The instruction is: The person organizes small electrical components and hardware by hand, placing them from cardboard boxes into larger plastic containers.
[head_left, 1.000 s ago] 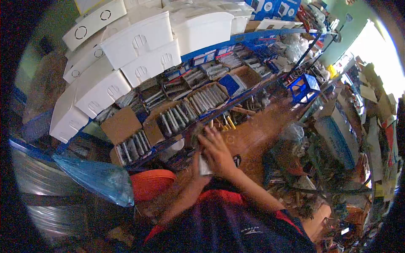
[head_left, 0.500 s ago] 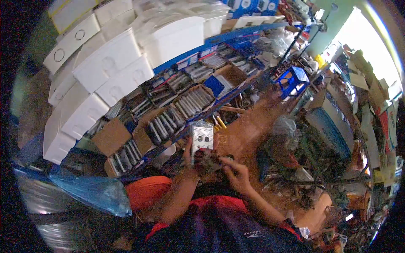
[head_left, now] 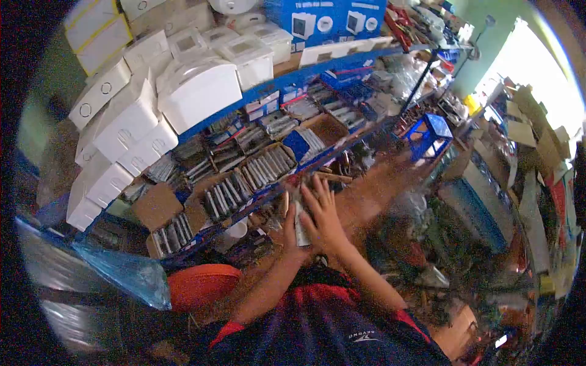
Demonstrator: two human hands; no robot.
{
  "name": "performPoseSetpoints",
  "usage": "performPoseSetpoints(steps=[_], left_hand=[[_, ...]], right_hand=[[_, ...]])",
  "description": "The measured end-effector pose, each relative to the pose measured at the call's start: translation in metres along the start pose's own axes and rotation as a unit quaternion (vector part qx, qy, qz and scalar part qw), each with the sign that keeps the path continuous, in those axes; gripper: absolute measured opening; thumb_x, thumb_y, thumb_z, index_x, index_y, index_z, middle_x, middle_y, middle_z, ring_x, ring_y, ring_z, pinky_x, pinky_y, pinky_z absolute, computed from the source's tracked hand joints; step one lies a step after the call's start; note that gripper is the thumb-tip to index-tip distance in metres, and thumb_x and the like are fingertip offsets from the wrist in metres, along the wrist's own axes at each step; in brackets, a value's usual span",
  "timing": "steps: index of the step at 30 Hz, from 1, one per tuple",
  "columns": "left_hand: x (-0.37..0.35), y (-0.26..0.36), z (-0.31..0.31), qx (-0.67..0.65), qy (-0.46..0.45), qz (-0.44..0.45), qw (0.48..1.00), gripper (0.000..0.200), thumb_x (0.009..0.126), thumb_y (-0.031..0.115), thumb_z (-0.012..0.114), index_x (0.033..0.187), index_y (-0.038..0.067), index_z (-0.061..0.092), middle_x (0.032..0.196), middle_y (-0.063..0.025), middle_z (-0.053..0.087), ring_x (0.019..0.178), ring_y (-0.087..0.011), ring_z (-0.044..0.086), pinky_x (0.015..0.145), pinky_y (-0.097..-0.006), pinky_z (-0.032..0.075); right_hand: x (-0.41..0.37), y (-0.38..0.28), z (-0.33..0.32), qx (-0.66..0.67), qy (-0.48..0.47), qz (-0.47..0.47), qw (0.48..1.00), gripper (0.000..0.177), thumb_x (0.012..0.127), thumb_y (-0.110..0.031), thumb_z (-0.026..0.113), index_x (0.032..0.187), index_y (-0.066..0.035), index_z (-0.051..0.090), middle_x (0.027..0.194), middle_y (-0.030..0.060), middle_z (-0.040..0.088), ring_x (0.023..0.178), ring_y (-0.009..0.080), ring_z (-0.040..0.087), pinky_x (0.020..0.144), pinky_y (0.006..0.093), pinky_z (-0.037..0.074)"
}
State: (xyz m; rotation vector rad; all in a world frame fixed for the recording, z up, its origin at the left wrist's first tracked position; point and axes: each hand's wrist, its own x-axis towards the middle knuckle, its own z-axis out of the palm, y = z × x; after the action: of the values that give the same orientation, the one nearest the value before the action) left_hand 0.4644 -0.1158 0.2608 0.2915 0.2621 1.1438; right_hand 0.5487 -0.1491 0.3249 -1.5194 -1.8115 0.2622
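Observation:
My left hand (head_left: 294,235) grips a flat, pale silvery plate (head_left: 301,227) upright by its side, just in front of my body. The plate is turned nearly edge-on, so its face is mostly hidden. My right hand (head_left: 325,215) lies against the plate from the right. Its fingers are stretched out and spread, pointing away from me, and it hides the plate's upper part. Just beyond both hands runs the edge of a low blue shelf (head_left: 259,204) holding cartons. A carton of thin wrapped pieces (head_left: 267,166) stands nearest the fingertips.
White boxes (head_left: 198,91) are stacked on the upper shelf at left. A red-orange stool top (head_left: 204,285) sits beside my left forearm, near a blue plastic sheet (head_left: 125,274). A blue plastic stool (head_left: 432,135) stands ahead on the brown floor (head_left: 372,189). Cardboard and clutter (head_left: 479,189) fill the right side.
The plate has turned from showing its face with round holes to nearly edge-on. My right hand has gone from curled fingers below it to spread fingers against it. The view has shifted slightly.

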Motion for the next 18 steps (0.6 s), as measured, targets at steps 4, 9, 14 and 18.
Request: performPoseSetpoints(steps=[4,9,14,18], left_hand=[[0.007,0.007,-0.041,0.074,-0.036,0.073,0.994,0.053,0.091,0.042,0.046,0.131,0.007,0.038,0.127,-0.0119,0.048,0.112,-0.026,0.049,0.094,-0.0392,0.042],[0.008,0.053,-0.06,0.088,0.191,0.072,0.975,0.05,0.083,0.045,0.059,0.113,0.004,0.052,0.1,-0.0157,0.062,0.079,-0.0249,0.064,0.068,-0.0359,0.055],[-0.042,0.122,-0.114,-0.006,0.211,0.211,0.954,0.057,0.083,0.04,0.062,0.121,0.004,0.042,0.106,-0.0143,0.056,0.088,-0.0289,0.062,0.069,-0.0399,0.055],[-0.082,0.206,-0.196,0.127,0.3,0.275,0.904,0.048,0.08,0.024,0.066,0.116,0.001,0.044,0.102,-0.0136,0.058,0.088,-0.0287,0.062,0.071,-0.0384,0.053]], right_hand=[[-0.03,-0.006,-0.001,0.159,-0.114,0.0,0.981,0.061,0.082,-0.017,0.059,0.136,-0.006,0.034,0.146,0.0175,0.02,0.134,0.0373,0.02,0.107,0.0445,0.022],[-0.057,0.022,0.02,0.237,-0.32,0.005,0.917,0.052,0.077,-0.009,0.063,0.126,-0.005,0.046,0.137,0.0165,0.038,0.122,0.0349,0.042,0.1,0.0394,0.035],[-0.071,0.034,0.059,0.259,-0.398,-0.031,0.88,0.038,0.077,-0.006,0.06,0.114,-0.001,0.055,0.119,0.0167,0.055,0.11,0.0318,0.053,0.095,0.0384,0.04],[-0.051,0.023,0.07,0.274,-0.406,0.007,0.872,0.037,0.076,-0.004,0.059,0.113,0.0,0.055,0.114,0.0147,0.058,0.107,0.0262,0.053,0.094,0.0363,0.041]])
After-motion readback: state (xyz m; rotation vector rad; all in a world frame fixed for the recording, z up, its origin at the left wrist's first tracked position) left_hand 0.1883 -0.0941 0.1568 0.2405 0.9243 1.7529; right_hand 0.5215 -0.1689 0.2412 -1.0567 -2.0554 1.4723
